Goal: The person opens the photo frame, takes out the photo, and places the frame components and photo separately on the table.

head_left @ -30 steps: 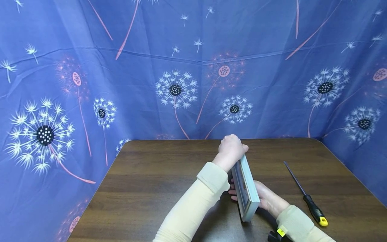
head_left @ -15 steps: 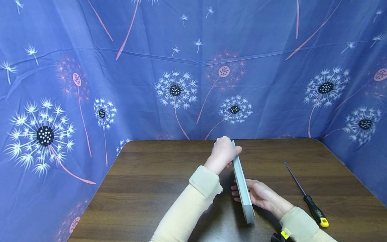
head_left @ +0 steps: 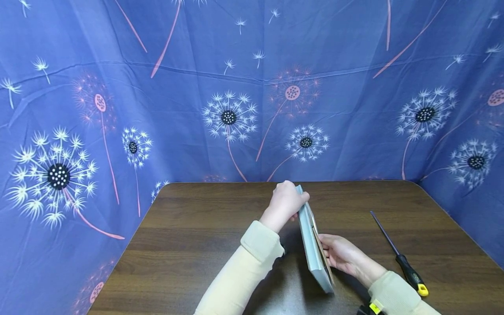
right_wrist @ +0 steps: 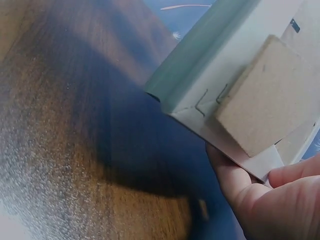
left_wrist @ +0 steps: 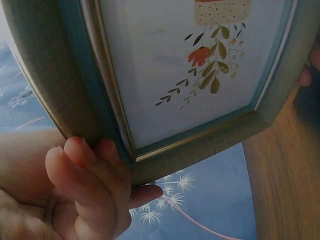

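A picture frame (head_left: 308,240) with a pale blue-green edge stands tilted on its side over the table. At its far upper corner my left hand (head_left: 286,199) grips it, fingers curled round the moulding in the left wrist view. That view shows its front, a white print (left_wrist: 160,75) with flowers and leaves. The back faces right, with a brown board stand (right_wrist: 265,95) and metal staples at the edge. My right hand (head_left: 342,253) is at the back side; in the right wrist view its thumb and finger (right_wrist: 230,172) pinch the frame's edge.
A screwdriver (head_left: 399,253) with a black and yellow handle lies on the wooden table (head_left: 189,245) to the right of the right hand. A blue cloth (head_left: 177,109) with dandelion prints hangs behind and at both sides.
The picture frame has turned so its back and stand now show on the right, where its front showed before. The left hand has moved left; the right hand's fingers have come round to the back.
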### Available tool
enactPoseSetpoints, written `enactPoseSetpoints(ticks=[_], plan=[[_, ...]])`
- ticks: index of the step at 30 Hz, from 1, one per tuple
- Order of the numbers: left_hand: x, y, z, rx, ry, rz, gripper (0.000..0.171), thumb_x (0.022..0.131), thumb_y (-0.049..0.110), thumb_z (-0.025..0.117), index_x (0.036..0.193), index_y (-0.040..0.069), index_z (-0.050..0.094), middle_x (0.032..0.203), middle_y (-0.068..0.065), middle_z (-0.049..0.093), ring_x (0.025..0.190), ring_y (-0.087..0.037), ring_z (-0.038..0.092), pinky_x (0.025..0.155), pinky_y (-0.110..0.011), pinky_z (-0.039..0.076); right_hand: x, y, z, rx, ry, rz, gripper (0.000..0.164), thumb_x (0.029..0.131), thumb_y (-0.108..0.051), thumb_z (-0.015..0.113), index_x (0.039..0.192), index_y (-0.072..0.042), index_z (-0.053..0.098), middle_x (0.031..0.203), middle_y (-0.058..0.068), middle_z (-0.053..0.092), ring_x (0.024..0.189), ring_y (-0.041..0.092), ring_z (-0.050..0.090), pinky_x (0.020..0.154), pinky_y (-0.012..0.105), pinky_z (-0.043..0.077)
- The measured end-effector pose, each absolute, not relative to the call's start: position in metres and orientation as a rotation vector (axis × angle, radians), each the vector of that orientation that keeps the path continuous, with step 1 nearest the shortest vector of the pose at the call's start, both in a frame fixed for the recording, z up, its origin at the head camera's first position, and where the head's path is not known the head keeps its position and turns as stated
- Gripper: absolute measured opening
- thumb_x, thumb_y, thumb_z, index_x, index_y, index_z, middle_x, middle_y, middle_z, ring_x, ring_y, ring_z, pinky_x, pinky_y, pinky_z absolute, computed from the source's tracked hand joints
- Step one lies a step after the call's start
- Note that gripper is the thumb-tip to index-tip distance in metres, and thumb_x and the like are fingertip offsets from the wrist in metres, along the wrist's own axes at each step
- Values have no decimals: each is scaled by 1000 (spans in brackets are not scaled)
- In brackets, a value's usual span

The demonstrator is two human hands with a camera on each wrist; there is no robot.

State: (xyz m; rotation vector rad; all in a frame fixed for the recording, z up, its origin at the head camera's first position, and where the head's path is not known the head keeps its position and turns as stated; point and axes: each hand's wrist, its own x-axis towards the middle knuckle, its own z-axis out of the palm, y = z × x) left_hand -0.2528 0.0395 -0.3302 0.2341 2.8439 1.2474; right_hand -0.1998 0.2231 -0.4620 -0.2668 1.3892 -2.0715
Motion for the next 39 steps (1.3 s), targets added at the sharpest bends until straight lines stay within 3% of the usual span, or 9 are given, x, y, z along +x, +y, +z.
enactPoseSetpoints(ticks=[16, 39], plan=[[-252, 23, -341, 188, 2843, 1308, 35, 87, 28, 63, 62, 5, 55, 34, -5, 49, 26, -17, 50, 26, -27, 43, -196, 221, -457, -120, 1587, -2081, 31, 104, -13, 27, 107, -12, 58, 95, 2, 63, 89, 14, 63, 76, 32, 58], [-260, 1, -359, 239, 2861, 1200, 47, 90, 31, 60, 50, 5, 56, 35, -7, 51, 25, -14, 50, 28, -26, 44, -195, 223, -456, 1, 1753, -2077, 22, 102, -13, 35, 106, -6, 56, 86, 0, 64, 79, 11, 63, 70, 29, 57]])
